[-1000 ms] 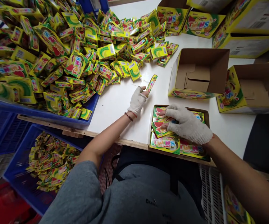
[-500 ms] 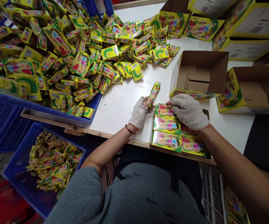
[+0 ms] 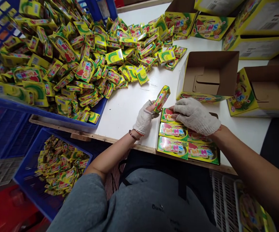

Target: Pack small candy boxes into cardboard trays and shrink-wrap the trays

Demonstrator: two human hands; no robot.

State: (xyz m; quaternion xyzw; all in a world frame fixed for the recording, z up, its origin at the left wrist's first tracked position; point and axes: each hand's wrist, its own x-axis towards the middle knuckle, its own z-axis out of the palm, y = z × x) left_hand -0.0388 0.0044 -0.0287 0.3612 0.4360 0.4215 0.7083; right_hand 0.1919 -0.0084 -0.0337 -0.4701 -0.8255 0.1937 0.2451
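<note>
My left hand (image 3: pixel 144 117), in a white fingerless-tipped glove, grips a small yellow-green candy box (image 3: pixel 162 98) tilted above the table. Just right of it, several candy boxes marked TWINS (image 3: pixel 173 130) lie face up in neat rows at the table's front edge. My right hand (image 3: pixel 194 115), gloved the same way, is over the far row. Its bent fingers are closed at the upper left candy box (image 3: pixel 166 115) of these rows. The palm and back of this hand hide the far right part of the rows.
A large heap of candy boxes (image 3: pixel 86 69) spills from a tipped blue crate (image 3: pixel 79 124) onto the white table (image 3: pixel 122 112). Open display cartons (image 3: pixel 209 72) stand behind and to the right (image 3: pixel 270 90). Below left, another blue crate (image 3: pixel 28 167) holds more boxes.
The candy box in my left hand has turned, showing more of its broad face. My right hand has shifted slightly right, its fingers staying at the far row. The view has moved a little.
</note>
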